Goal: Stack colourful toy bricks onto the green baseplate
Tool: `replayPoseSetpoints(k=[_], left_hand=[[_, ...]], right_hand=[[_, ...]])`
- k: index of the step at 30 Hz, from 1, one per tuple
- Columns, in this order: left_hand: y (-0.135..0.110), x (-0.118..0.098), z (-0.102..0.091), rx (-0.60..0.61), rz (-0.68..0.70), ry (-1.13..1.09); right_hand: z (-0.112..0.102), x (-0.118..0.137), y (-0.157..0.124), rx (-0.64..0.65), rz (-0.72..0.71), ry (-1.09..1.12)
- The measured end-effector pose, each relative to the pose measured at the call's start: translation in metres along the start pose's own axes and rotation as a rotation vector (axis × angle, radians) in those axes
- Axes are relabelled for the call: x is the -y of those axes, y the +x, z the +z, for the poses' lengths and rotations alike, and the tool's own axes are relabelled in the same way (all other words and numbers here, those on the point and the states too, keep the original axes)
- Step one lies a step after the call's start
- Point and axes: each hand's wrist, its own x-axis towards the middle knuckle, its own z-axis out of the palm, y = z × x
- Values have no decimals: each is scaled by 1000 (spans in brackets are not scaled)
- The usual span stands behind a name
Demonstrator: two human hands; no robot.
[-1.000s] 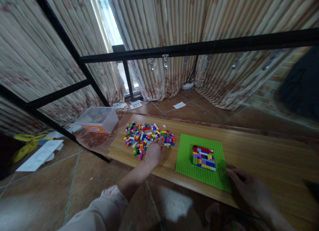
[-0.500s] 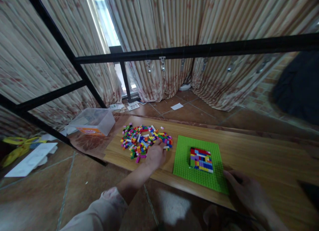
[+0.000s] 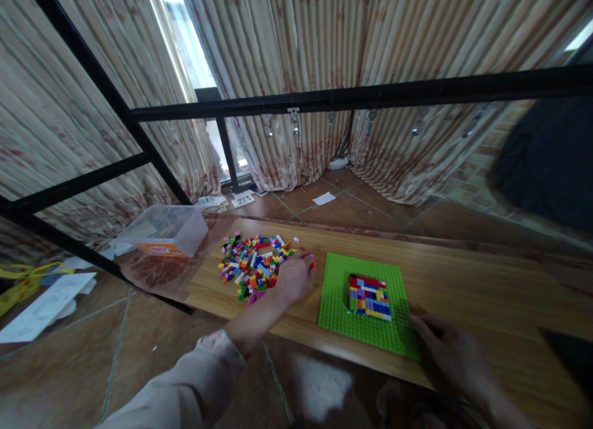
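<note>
My left hand (image 3: pixel 296 277) reaches into the right side of a pile of loose toy bricks (image 3: pixel 252 262). Its fingers are bent down and pressed together; whatever is between them is hidden. To the right lies a green baseplate (image 3: pixel 333 318), flat on the wooden board. A roughly square patch of multicoloured bricks (image 3: pixel 370 296) sits on its studs, with red along the far side and blue and white nearer me. Beside the plate's right edge rests my right hand (image 3: pixel 451 349), its thumb at the edge and apart from the loosely curved fingers, holding nothing visible.
A clear plastic box (image 3: pixel 169 228) with an orange label stands left of the pile. The wooden board (image 3: pixel 472 281) extends to the right. A black metal rail (image 3: pixel 347 99) crosses in front of the curtains (image 3: pixel 306 46). Papers (image 3: pixel 324 198) lie on the tiled floor.
My left hand has shifted slightly right across the edge of the brick pile, covering more of it. The right hand stays by the baseplate. The whole view has shifted a little.
</note>
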Motion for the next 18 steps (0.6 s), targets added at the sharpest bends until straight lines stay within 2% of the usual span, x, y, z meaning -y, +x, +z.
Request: replayPoseSetpoints(k=[7, 18], left_hand=[[17, -6, 9, 66, -13, 81], [10, -12, 13, 79, 88, 155]], right_hand=[[0, 3, -1, -4, -13, 6], [0, 5, -2, -6, 3, 22]])
